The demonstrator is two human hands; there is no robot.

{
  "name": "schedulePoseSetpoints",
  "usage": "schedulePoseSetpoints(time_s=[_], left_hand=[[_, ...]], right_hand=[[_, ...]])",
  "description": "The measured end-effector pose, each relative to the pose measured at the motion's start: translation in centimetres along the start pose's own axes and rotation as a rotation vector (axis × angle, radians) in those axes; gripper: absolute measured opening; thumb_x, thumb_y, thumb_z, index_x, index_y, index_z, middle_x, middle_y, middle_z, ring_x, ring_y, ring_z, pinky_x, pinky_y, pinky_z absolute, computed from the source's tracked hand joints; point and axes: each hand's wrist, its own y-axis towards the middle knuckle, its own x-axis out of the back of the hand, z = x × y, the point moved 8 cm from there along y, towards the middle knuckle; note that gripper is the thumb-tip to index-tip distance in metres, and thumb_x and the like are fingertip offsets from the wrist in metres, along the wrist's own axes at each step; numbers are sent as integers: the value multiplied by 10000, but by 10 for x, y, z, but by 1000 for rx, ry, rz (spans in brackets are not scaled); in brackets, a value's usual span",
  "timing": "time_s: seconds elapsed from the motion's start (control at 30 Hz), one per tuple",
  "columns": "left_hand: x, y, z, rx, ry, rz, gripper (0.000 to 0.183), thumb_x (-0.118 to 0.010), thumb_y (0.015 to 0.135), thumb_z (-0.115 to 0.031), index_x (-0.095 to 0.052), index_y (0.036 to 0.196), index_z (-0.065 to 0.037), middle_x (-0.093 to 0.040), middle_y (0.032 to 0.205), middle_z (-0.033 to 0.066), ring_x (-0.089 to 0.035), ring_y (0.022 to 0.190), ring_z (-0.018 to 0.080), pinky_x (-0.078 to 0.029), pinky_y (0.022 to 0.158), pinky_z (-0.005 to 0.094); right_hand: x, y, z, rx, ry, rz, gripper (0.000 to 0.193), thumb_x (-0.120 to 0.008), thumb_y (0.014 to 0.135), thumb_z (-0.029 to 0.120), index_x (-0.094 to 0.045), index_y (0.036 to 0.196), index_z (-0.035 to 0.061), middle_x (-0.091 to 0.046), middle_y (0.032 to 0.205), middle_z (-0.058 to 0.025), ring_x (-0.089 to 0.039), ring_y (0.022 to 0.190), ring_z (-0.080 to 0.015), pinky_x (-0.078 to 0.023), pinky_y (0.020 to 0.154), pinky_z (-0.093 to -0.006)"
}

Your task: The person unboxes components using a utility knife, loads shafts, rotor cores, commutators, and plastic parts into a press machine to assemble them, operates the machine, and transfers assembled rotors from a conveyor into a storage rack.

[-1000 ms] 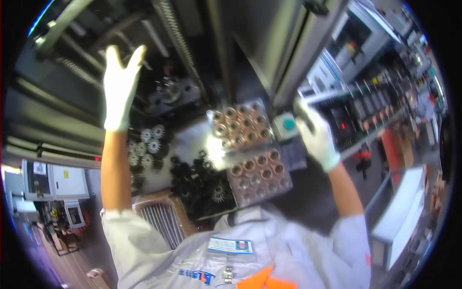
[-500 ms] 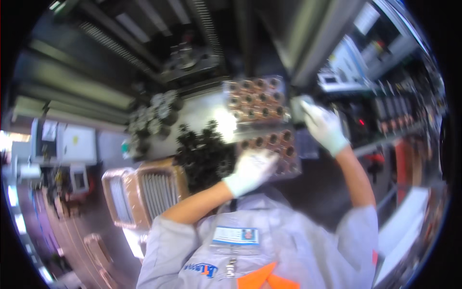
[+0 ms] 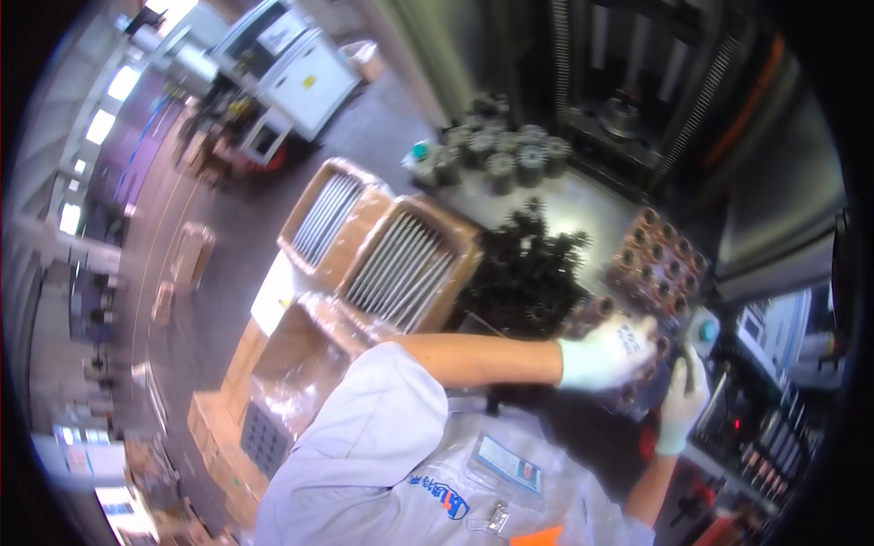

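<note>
My left hand (image 3: pixel 612 353), in a white glove, lies over the nearer tray of copper-coloured ring-shaped parts (image 3: pixel 596 309). Its fingers are curled at the tray's right side, and what they grip, if anything, is hidden. In a white glove too, my right hand (image 3: pixel 683 405) is just right of that tray. Its fingers are closed around a slim dark piece (image 3: pixel 689 369), too blurred to name. Beyond my right hand stands a pale block with a teal button (image 3: pixel 706 329). A second tray of copper-coloured parts (image 3: pixel 657 264) lies farther back.
Black finned parts (image 3: pixel 533 273) are heaped left of the trays, with grey toothed metal cores (image 3: pixel 501 155) behind. Cardboard boxes of metal rods (image 3: pixel 401 268) stand at the left, near a plastic-lined open box (image 3: pixel 300 364). Machine columns (image 3: pixel 564 55) rise at the back; a control panel (image 3: pixel 756 437) is at right.
My view has swung to the left, bringing the boxes and floor further in. The right hand has come back toward me, close to the left hand, which stays over the nearer tray.
</note>
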Motion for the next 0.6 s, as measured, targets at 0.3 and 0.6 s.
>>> schedulePoseSetpoints(time_s=[0.3,0.6], left_hand=[[87,-202,39,662,-1074,-281,354,-782,893,-326,-701,1041,-15,-680,892,51,-611,839,116,-503,768,296],[156,-535,11,1093,-388,-988,242,-798,848,-113,-650,968,35,-651,1170,122,-641,1069,189,-546,900,329]], right_hand=[[-142,-15,156,351,300,504,346,-582,926,-35,-617,1269,-57,-580,1381,-169,-657,1102,-204,-528,928,-303],[-386,-217,379,831,391,1204,350,-686,896,160,-641,1205,1,-599,1216,-254,-637,1070,-401,-533,925,-412]])
